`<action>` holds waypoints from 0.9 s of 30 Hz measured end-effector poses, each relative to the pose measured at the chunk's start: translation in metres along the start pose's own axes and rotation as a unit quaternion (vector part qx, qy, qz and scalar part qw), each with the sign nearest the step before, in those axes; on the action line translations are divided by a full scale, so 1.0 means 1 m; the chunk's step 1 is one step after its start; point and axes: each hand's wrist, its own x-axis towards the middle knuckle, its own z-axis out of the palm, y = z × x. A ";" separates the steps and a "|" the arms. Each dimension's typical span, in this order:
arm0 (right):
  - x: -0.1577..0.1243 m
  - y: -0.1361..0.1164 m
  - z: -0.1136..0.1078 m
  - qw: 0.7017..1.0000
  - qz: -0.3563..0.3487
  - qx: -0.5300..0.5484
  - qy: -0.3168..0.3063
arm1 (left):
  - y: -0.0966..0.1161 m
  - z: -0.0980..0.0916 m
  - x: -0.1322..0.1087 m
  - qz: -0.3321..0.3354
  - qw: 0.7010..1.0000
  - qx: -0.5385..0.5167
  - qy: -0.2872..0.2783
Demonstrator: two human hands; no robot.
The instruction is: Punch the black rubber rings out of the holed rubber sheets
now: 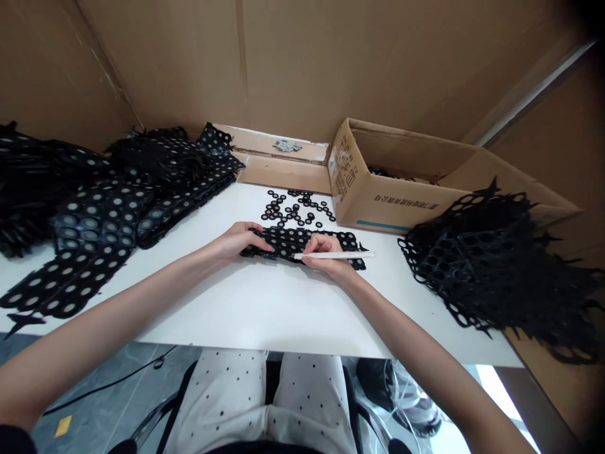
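A black perforated sheet of joined rings (283,239) lies on the white table (265,309) in front of me. My left hand (243,241) grips its left end, thumb on top and fingers at the far edge. In my right hand (324,251) is a slim white pen-like stick (352,255), pinched like a pencil. Its tip points left and meets the sheet near the middle, or hovers just over it; I cannot tell which. Just beyond the sheet, several loose black rings (295,211) are scattered on the table.
Black ring sheets (99,217) are piled at the left. An open cardboard box (387,198) stands at the back right, with black pieces inside. Emptied black webbing (496,265) is heaped at the right. Small grey scraps (287,145) lie on a cardboard strip at the back.
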 end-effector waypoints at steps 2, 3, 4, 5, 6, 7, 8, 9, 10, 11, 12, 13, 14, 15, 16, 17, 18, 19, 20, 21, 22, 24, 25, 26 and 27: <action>0.000 -0.001 0.000 1.000 -0.002 0.004 0.001 | 0.000 0.000 0.000 0.003 1.000 0.002 0.000; 0.000 -0.001 0.000 1.000 0.000 0.001 0.003 | 0.000 0.000 0.000 0.004 1.000 0.002 0.000; 0.000 -0.001 0.000 1.000 0.002 -0.003 0.004 | 0.000 0.000 0.000 0.005 1.000 0.001 0.000; 0.001 -0.001 0.000 1.000 0.005 -0.007 0.004 | 0.000 0.000 0.000 0.005 1.000 0.001 -0.001; 0.001 -0.001 0.000 1.000 0.007 -0.009 0.004 | 0.000 0.000 0.000 0.004 1.000 0.000 -0.001; 0.001 0.000 0.000 1.000 0.008 -0.011 0.004 | 0.000 0.000 0.000 0.003 1.000 -0.001 -0.001; 0.001 0.000 0.001 1.000 0.008 -0.014 0.005 | 0.000 0.000 0.000 0.001 1.000 -0.002 -0.001; 0.001 0.000 0.001 1.000 0.008 -0.018 0.004 | 0.000 0.000 0.000 0.000 1.000 -0.003 -0.002; 0.000 0.000 0.001 1.000 0.007 -0.025 0.002 | 0.000 0.001 -0.001 -0.001 1.000 -0.007 -0.002; 0.000 0.000 0.001 0.999 0.007 -0.035 -0.002 | 0.000 0.001 -0.001 -0.002 1.000 -0.012 -0.003; -0.001 0.001 0.002 0.999 0.007 -0.049 -0.007 | 0.000 0.001 -0.001 -0.003 1.000 -0.019 -0.005; -0.001 0.001 0.002 0.998 0.008 -0.064 -0.014 | 0.000 0.001 -0.002 -0.004 1.000 -0.027 -0.009; -0.002 0.001 0.003 0.996 0.008 -0.081 -0.021 | 0.001 0.001 -0.003 -0.007 0.999 -0.035 -0.014; -0.003 0.002 0.003 0.995 0.008 -0.097 -0.028 | 0.001 0.001 -0.004 -0.009 0.999 -0.042 -0.017; -0.003 0.002 0.004 0.993 0.008 -0.113 -0.035 | 0.002 0.002 -0.004 -0.010 0.999 -0.049 -0.019; -0.003 0.002 0.005 0.991 0.006 -0.127 -0.041 | 0.003 0.002 -0.005 -0.011 0.998 -0.054 -0.019; -0.003 0.002 0.005 0.989 0.003 -0.141 -0.047 | 0.004 0.002 -0.006 -0.010 0.998 -0.057 -0.018; -0.003 0.001 0.006 0.987 0.001 -0.155 -0.052 | 0.005 0.003 -0.007 -0.008 0.998 -0.059 -0.016; -0.003 0.001 0.007 0.984 -0.002 -0.168 -0.056 | 0.006 0.004 -0.009 -0.006 0.998 -0.061 -0.014; -0.003 0.000 0.008 0.982 -0.004 -0.180 -0.059 | 0.007 0.005 -0.010 -0.004 0.998 -0.062 -0.011; -0.002 -0.001 0.010 0.980 -0.007 -0.190 -0.062 | 0.009 0.006 -0.011 -0.002 0.998 -0.064 -0.011; -0.002 -0.004 0.013 0.976 -0.015 -0.208 -0.070 | 0.010 0.010 -0.014 0.001 0.998 -0.067 -0.011; -0.002 -0.006 0.014 0.973 -0.020 -0.218 -0.076 | 0.011 0.011 -0.014 0.002 0.998 -0.068 -0.013; -0.002 -0.008 0.016 0.970 -0.027 -0.229 -0.081 | 0.011 0.013 -0.015 0.002 0.998 -0.068 -0.017; -0.002 -0.010 0.017 0.966 -0.036 -0.241 -0.085 | 0.011 0.013 -0.015 0.003 0.997 -0.068 -0.021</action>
